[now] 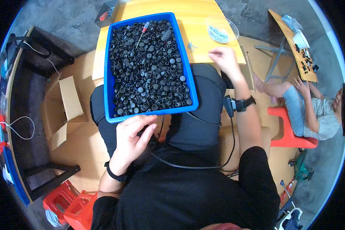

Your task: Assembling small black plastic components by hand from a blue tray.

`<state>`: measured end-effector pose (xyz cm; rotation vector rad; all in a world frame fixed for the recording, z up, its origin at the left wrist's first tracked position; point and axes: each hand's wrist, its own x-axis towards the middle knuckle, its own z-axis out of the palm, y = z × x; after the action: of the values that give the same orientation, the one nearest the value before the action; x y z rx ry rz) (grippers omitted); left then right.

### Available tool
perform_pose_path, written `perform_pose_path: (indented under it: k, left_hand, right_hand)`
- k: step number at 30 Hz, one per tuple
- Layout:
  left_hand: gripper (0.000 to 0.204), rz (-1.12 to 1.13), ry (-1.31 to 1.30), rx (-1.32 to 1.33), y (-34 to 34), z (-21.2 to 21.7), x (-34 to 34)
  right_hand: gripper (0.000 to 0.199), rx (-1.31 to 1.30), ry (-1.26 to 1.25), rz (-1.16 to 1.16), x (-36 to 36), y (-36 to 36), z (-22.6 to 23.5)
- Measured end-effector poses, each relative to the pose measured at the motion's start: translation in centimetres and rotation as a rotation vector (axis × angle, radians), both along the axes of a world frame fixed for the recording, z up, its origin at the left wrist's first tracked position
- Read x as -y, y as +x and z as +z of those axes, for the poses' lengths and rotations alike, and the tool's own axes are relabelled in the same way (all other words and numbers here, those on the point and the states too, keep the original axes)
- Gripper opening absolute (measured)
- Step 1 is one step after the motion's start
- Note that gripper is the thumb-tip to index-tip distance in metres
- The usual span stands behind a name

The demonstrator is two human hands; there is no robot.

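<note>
A blue tray full of small black round plastic caps rests partly on the yellow table and partly over my thighs. On the caps lies a screwdriver with a red and clear handle. My left hand is at the tray's near rim, its fingers bent and the thumb apart, with nothing visible between them. Above the table's right edge, my right hand has its fingertips pinched together; whatever is in them is too small to make out. A little pile of screws lies left of it.
A clear round dish of small silvery screws stands on the yellow table. At the far left is a grey box. An open carton sits on the floor. To the right, another person sits on a red stool.
</note>
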<state>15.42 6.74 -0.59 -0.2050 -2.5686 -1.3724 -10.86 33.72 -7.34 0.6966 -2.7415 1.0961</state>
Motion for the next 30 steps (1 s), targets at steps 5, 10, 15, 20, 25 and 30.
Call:
perform_pose_path:
  k: [5,10,15,20,25,30]
  left_hand:
    - [0.013,0.004,-0.05,-0.018,-0.1,-0.1,0.3]
    - [0.016,-0.012,-0.038,-0.038,-0.2,-0.7,0.5]
    - [0.015,-0.018,-0.074,-0.072,-0.4,-0.3,0.6]
    - [0.012,0.014,-0.014,0.019,-0.5,0.5,1.0]
    - [0.013,0.005,-0.017,0.033,-1.2,0.9,0.4]
    - [0.014,-0.011,-0.035,0.028,-1.4,1.0,0.2]
  right_hand:
    - [0.018,0.157,0.042,0.056,3.4,-1.7,0.0]
    - [0.015,0.037,0.13,0.111,4.2,-2.4,-1.0]
    - [0.014,0.022,-0.002,0.121,3.0,-3.3,-2.1]
    - [0.021,0.428,-0.158,-0.023,0.2,-4.5,-2.1]
    - [0.021,0.402,-0.152,-0.057,-0.8,-5.4,-1.8]
    - [0.025,0.092,0.158,-0.076,0.2,-4.6,-1.2]
